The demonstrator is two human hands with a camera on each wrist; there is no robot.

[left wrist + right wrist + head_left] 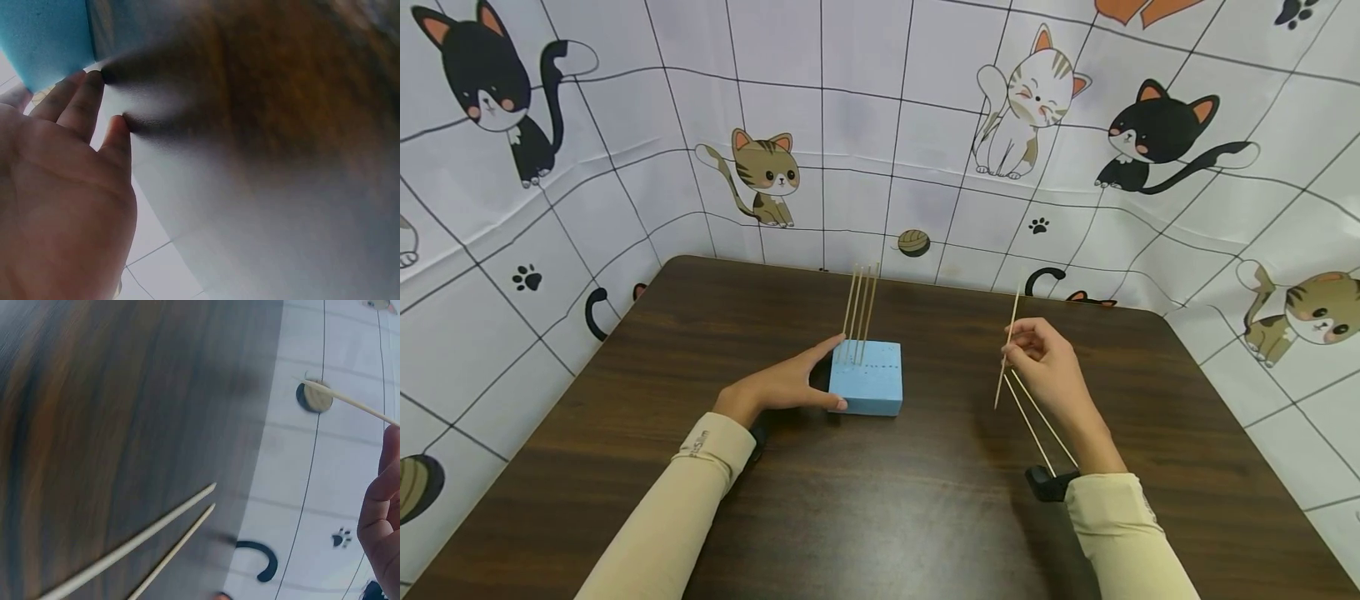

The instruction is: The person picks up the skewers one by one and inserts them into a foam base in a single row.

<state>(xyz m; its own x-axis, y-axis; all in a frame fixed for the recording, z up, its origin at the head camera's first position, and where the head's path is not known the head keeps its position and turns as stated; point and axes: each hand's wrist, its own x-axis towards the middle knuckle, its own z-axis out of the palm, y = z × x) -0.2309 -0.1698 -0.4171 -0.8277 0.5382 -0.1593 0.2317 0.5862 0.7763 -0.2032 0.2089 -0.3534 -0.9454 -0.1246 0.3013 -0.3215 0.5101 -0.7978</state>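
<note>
A light-blue foam block (867, 382) sits on the table, with several thin bamboo skewers (859, 317) standing upright in its left part and a row of small holes across its top. My left hand (786, 382) holds the block's left side, thumb at the front corner and index finger at the back one. In the left wrist view its other fingers (81, 112) are near the block. To the right, my right hand (1047, 367) pinches a bamboo skewer (1006, 358) between thumb and fingers, raised and nearly upright. Its pointed end shows in the right wrist view.
Two loose skewers (1030, 421) lie on the dark wooden table (880, 500) beneath my right hand, pointed ends away from me. Behind the table hangs a white sheet (857, 117) printed with cats and grid lines. A black wrist device (1048, 483) sits at my right cuff.
</note>
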